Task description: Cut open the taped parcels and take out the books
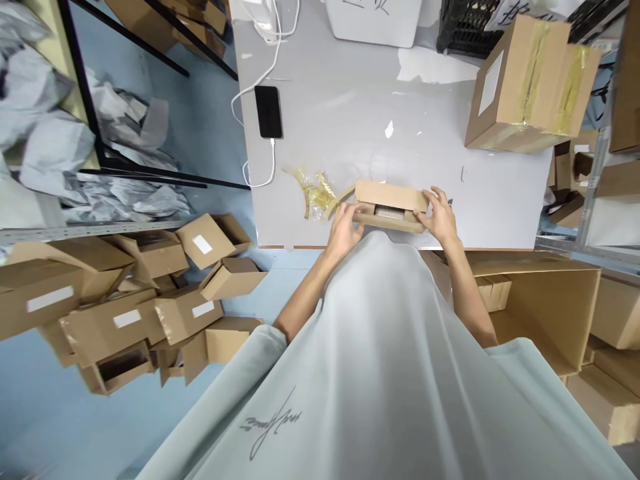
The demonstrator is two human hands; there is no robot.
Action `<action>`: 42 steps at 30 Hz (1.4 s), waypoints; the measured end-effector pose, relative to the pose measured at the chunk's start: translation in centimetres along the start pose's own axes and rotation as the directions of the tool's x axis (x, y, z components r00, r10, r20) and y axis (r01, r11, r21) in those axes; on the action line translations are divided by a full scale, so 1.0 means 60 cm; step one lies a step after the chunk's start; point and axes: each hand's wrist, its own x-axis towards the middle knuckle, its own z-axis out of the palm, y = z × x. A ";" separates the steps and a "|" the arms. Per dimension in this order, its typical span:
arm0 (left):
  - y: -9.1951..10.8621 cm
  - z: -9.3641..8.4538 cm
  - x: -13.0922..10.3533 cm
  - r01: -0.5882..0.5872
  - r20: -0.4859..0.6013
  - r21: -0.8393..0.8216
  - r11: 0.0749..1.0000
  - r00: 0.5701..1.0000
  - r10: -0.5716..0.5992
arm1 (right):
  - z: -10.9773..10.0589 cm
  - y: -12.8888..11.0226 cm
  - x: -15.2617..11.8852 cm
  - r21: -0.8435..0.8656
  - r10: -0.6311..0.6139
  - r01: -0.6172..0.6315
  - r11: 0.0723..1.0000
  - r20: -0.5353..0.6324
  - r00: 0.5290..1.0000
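Observation:
A small cardboard box [391, 195] lies near the front edge of the grey table, its flaps partly raised and a gap showing between them. At its left end, my left hand [345, 230] grips the cardboard with bent fingers. My right hand [439, 215] holds the right end, thumb on the near flap and fingers on the far one. What lies inside the box is too small to make out. Crumpled yellow tape [318, 193] sits just left of the box, close to my left hand.
A black phone [269, 112] with a white cable lies at the table's left. Taped cartons [520, 87] stand at the back right, beside a black crate [463, 30]. Opened boxes [185, 310] are heaped on the floor at left; a large open carton [545, 313] is below right.

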 end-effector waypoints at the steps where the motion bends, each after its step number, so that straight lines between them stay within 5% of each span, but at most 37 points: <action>1: -0.001 -0.007 -0.007 -0.047 0.050 0.031 0.998 0.998 0.046 | -0.010 0.003 0.012 -0.028 -0.042 0.043 0.999 0.038 0.998; 6: -0.019 -0.014 -0.037 -0.173 0.219 0.152 0.973 0.966 0.138 | -0.041 0.022 0.099 0.034 -0.006 0.003 0.999 0.083 0.997; 12: -0.038 0.005 -0.045 -0.250 0.392 0.243 0.937 0.909 0.141 | 0.002 0.048 0.184 0.071 0.172 -0.172 0.983 0.010 0.985; 16: -0.011 0.013 -0.018 -0.254 0.395 0.162 0.954 0.902 0.173 | 0.019 0.004 0.144 -0.041 -0.091 0.086 0.995 -0.120 0.989; 18: 0.011 0.021 0.007 -0.266 0.366 0.188 0.945 0.912 0.184 | 0.021 -0.035 0.108 -0.129 -0.277 0.283 0.950 0.062 0.959; 21: 0.046 0.031 0.046 -0.317 0.458 0.324 0.891 0.877 0.146 | 0.020 -0.086 0.058 -0.216 -0.308 0.417 0.883 0.404 0.862; 23: 0.063 0.026 0.062 -0.361 0.508 0.407 0.839 0.853 0.121 | 0.012 -0.099 0.030 -0.249 -0.274 0.420 0.873 0.463 0.843; 26: 0.063 -0.008 0.062 -0.393 0.472 0.466 0.793 0.868 0.153 | -0.016 -0.081 -0.017 -0.283 -0.262 0.357 0.890 0.323 0.910; 29: 0.029 -0.058 0.047 -0.308 0.369 0.512 0.802 0.922 0.119 | -0.043 -0.038 -0.070 -0.302 -0.157 0.196 0.933 0.149 0.976; 33: -0.038 -0.089 0.034 -0.157 0.261 0.453 0.878 0.965 0.038 | -0.044 -0.003 -0.111 -0.258 0.016 0.006 0.966 0.083 0.996; 38: -0.068 -0.052 0.017 -0.102 0.290 0.302 0.948 0.957 0.010 | -0.029 -0.042 -0.070 -0.228 0.023 0.034 0.973 0.242 0.970; 42: -0.054 -0.022 0.008 -0.036 0.304 0.265 0.964 0.951 -0.048 | -0.014 -0.113 0.005 -0.352 0.038 0.143 0.925 0.460 0.887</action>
